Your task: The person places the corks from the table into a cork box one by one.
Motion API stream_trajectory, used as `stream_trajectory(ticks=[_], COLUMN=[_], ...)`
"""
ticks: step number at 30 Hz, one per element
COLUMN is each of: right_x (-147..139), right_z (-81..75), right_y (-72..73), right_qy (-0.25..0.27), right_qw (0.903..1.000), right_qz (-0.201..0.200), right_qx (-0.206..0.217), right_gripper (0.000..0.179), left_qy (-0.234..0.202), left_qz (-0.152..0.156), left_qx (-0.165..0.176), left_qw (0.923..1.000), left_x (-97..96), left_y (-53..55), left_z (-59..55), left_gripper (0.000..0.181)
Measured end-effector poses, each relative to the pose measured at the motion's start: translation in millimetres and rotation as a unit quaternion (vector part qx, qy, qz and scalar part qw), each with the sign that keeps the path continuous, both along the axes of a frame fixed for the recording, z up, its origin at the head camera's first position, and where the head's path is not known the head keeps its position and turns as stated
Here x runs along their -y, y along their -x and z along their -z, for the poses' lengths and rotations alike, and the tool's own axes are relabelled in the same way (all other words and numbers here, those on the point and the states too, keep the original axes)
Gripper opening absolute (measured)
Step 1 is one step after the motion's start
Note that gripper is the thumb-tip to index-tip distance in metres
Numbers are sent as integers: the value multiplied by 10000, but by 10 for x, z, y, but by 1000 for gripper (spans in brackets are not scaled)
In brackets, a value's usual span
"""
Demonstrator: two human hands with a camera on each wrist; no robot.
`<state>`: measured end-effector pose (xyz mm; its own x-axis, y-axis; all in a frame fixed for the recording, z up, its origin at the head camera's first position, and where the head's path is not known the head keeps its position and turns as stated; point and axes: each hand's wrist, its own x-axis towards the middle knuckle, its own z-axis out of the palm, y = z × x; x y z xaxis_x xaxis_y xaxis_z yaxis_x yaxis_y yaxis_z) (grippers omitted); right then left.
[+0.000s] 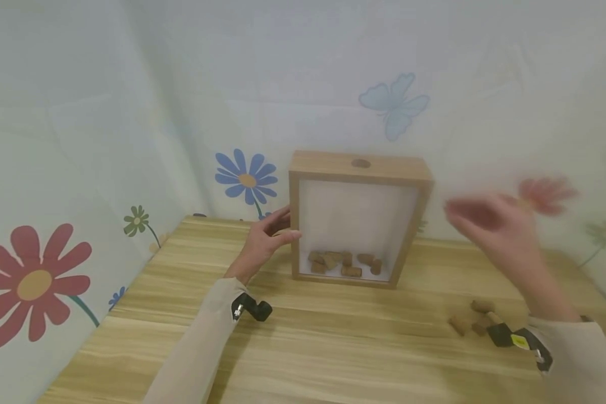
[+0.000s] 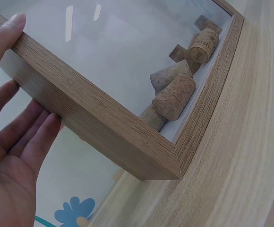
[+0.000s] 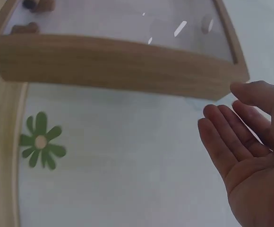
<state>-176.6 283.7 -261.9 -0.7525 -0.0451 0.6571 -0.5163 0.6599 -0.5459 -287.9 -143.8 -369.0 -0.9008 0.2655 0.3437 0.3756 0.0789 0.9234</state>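
Observation:
A wood-framed shadow box (image 1: 323,164) with a clear front and a round hole in its top stands upright on the table. Several wine corks (image 1: 351,271) lie at its bottom behind the front pane. My left hand (image 1: 262,241) holds the box's left side; in the left wrist view the thumb (image 2: 7,35) is on the front edge and the fingers touch the side from behind. To the right of the box my right hand (image 1: 500,224) is raised, blurred in the head view. The right wrist view shows its fingers (image 3: 217,137) loosely extended, apart from the box and holding nothing.
Several loose corks (image 1: 482,306) lie on the wood-grain table (image 1: 303,348) below my right wrist, partly covered by the black wrist camera (image 1: 500,334). A pale cloth (image 1: 303,67) printed with flowers and a butterfly hangs just behind the table.

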Motion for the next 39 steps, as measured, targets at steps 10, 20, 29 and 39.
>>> stream_trajectory(ticks=[10,20,29,39], right_x=[-533,-855,-1059,-1275], right_z=[411,684,847,1048], right_y=[133,137,189,220], right_qy=[-601,-722,-1289,-1240], right_qw=[9952,9837,9641,9415], right_qz=[-127,-681,-953,-1920], right_qx=[763,1502,2115,2477], right_gripper=[31,30,34,32], left_qy=[73,21,26,28], left_qz=[-78,-92,-97,-109], left_qx=[36,27,65,114], left_qw=[9999,10000,9999,9999], left_x=[-3,-6,1,-17], left_y=[6,36,2,26], left_z=[0,24,-2,12], left_gripper=[71,70,71,70])
